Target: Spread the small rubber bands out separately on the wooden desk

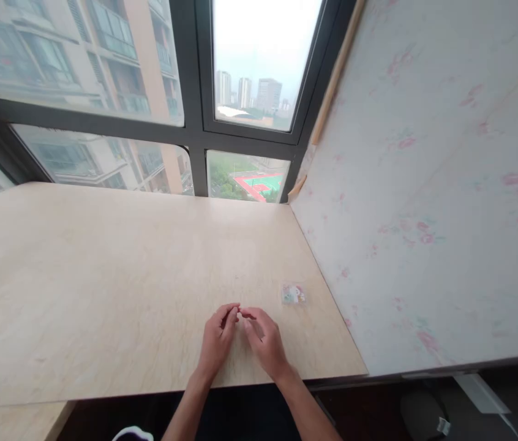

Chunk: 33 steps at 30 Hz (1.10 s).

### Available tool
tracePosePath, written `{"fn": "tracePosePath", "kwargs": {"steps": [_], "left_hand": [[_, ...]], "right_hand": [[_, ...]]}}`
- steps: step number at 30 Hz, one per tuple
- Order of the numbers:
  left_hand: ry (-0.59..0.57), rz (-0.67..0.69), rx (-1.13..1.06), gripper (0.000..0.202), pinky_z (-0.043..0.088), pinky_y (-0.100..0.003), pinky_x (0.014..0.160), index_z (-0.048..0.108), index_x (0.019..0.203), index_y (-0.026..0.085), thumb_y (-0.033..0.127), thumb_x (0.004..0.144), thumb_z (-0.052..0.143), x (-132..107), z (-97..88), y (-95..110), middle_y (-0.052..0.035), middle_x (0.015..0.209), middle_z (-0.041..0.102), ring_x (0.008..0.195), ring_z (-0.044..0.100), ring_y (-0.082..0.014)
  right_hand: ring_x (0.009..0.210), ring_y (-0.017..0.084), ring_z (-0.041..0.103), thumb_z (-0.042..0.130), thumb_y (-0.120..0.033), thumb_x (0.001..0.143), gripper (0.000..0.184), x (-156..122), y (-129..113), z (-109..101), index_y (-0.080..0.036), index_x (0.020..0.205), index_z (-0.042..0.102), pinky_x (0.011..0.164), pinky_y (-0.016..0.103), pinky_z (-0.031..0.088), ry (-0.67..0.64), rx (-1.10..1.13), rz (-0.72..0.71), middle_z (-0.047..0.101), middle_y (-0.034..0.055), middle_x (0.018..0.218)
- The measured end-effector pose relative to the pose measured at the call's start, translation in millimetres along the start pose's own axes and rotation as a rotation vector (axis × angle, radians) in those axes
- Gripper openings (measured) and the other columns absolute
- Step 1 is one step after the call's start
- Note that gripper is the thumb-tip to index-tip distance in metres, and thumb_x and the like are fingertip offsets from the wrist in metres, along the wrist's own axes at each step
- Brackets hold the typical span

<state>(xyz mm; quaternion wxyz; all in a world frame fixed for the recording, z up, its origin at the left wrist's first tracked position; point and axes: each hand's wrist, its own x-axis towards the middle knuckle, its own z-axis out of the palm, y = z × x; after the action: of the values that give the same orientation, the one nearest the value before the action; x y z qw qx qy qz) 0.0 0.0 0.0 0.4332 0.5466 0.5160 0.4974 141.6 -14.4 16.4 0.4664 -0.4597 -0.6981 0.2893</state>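
My left hand (217, 337) is over the pale countertop (116, 294), its thumb and forefinger pinched together. At their tips shows a tiny reddish thing (239, 310), too small to name. My right hand (266, 343) comes in from the other side, fingers bent and closed in, with its fingertips meeting the left ones at that same spot. Between the palms the stone surface shows through. A small clear plastic box (294, 293) with colourful contents or print lies flat on the counter, right of and beyond my right hand, touched by neither.
Dark window frames (198, 122) rise behind the counter. On the right stands a wall with floral wallpaper (415, 202), meeting the counter's right edge. Below the front edge, a white curved rim (133, 432) and a grey object (424, 410) show in the dark area.
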Motion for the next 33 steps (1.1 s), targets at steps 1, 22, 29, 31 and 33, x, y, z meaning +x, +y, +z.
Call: {"fn": "tracePosePath", "kwargs": {"steps": [1, 22, 29, 31, 33], "left_hand": [[-0.011, 0.007, 0.010, 0.030, 0.054, -0.036, 0.081, 0.065, 0.104, 0.018, 0.040, 0.090, 0.050, -0.1, 0.0, -0.2, -0.0092, 0.102, 0.068, 0.091, 0.066, -0.0223], [0.050, 0.032, 0.033, 0.030, 0.052, -0.032, 0.070, 0.060, 0.110, 0.019, 0.039, 0.088, 0.056, -1.8, 2.9, 9.7, -0.0085, 0.101, 0.066, 0.080, 0.063, -0.0181], [0.112, 0.091, -0.104, 0.063, 0.049, -0.039, 0.089, 0.032, 0.142, 0.025, 0.039, 0.087, 0.059, -7.4, 3.2, 6.0, -0.0145, 0.139, 0.044, 0.109, 0.057, -0.0235], [0.111, 0.076, -0.212, 0.064, 0.045, -0.043, 0.098, 0.026, 0.145, 0.024, 0.040, 0.090, 0.055, -9.9, 0.7, 7.1, -0.0152, 0.145, 0.038, 0.121, 0.051, -0.0263], [0.092, 0.071, -0.353, 0.069, 0.039, -0.044, 0.105, 0.021, 0.147, 0.024, 0.041, 0.090, 0.055, -12.6, -2.4, 11.6, -0.0143, 0.149, 0.034, 0.129, 0.044, -0.0279]], "right_hand": [[0.103, 0.019, 0.061, 0.048, -0.020, 0.092, 0.025, 0.3, 1.9, -7.0, -0.023, 0.115, 0.059, 0.092, 0.035, 0.050, 0.005, -0.033, -0.016, 0.066, 0.0066, 0.108], [0.110, 0.027, 0.059, 0.079, -0.039, 0.068, 0.086, 54.6, 41.2, -102.1, -0.023, 0.143, 0.040, 0.097, 0.046, 0.044, -0.242, -0.347, 0.189, 0.061, 0.0120, 0.123], [0.111, 0.027, 0.059, 0.078, -0.046, 0.069, 0.085, 67.8, 3.5, -40.0, -0.024, 0.142, 0.042, 0.092, 0.043, 0.049, -0.341, -0.045, 0.050, 0.060, 0.0132, 0.127], [0.112, 0.027, 0.059, 0.079, -0.045, 0.068, 0.084, 74.9, -3.8, -27.8, -0.023, 0.141, 0.043, 0.091, 0.042, 0.051, -0.378, 0.017, 0.033, 0.061, 0.0137, 0.127], [0.114, 0.028, 0.058, 0.081, -0.043, 0.067, 0.086, 81.1, -10.5, -20.3, -0.021, 0.141, 0.044, 0.090, 0.042, 0.052, -0.428, 0.068, 0.018, 0.061, 0.0140, 0.127]]}}
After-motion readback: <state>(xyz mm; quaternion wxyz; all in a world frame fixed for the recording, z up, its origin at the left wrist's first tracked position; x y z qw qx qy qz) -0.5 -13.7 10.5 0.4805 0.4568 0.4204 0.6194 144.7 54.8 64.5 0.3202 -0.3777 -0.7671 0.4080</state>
